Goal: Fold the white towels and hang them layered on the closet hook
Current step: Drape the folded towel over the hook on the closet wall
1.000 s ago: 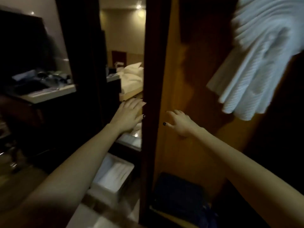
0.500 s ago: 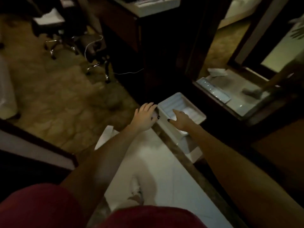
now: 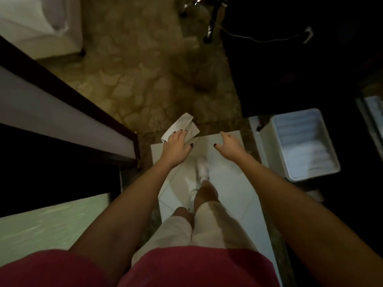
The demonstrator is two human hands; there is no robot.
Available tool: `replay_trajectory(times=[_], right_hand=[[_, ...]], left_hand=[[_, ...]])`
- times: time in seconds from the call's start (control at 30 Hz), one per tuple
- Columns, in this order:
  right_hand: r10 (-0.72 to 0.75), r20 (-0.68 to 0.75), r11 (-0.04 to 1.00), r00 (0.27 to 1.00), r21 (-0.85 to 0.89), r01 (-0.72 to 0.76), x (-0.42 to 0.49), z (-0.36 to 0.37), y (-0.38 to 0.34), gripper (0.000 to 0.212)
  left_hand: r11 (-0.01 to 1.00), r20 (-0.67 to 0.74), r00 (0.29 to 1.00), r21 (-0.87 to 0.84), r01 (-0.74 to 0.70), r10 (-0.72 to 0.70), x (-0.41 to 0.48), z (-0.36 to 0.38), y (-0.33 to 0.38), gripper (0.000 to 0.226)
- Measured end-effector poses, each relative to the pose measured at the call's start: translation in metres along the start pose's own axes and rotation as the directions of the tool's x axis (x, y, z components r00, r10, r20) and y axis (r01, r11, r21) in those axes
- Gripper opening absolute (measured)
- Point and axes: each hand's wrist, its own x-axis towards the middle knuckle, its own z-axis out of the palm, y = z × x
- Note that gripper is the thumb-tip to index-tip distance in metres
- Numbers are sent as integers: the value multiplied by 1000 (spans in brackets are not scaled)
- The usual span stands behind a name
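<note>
The left hand (image 3: pixel 175 146) and right hand (image 3: pixel 230 145) hover empty over the tiled floor (image 3: pixel 228 183), the left's fingers slightly spread, the right's loosely curled. A white bin (image 3: pixel 269 154) stands just right.

Quick count: two hands, left hand (image 3: pixel 176 147) and right hand (image 3: pixel 230 146), one white bin (image 3: pixel 315 175), one white folded piece (image 3: pixel 182 123) on the carpet, one loose cable (image 3: pixel 269 39), one sneaker (image 3: pixel 203 168) I can make out.
</note>
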Motion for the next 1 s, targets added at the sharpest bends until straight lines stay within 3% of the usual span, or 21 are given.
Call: replay_trajectory(times=[0.3, 0.53, 0.73, 0.87, 1.0], right_hand=[[-57, 108, 997, 992, -41, 62, 250, 40, -27, 55], [-112, 114, 987, 987, -106, 124, 452, 139, 0, 54], [-187, 168, 968, 968, -136, 210, 577, 240, 42, 57], [-238, 137, 963, 962, -98, 252, 633, 303, 63, 57], [-308, 43, 916, 951, -256, 308, 684, 336, 73, 49]], left_hand=[[944, -7, 981, -271, 186, -196, 183, 58, -115, 52], [879, 50, 963, -397, 264, -266, 334, 178, -218, 51], [774, 14, 913, -526, 353, -407, 403, 294, -308, 54], [789, 39, 906, -477, 388, -422, 430, 366, -365, 59], [869, -46, 912, -324, 373, -409, 455, 420, -400, 62]])
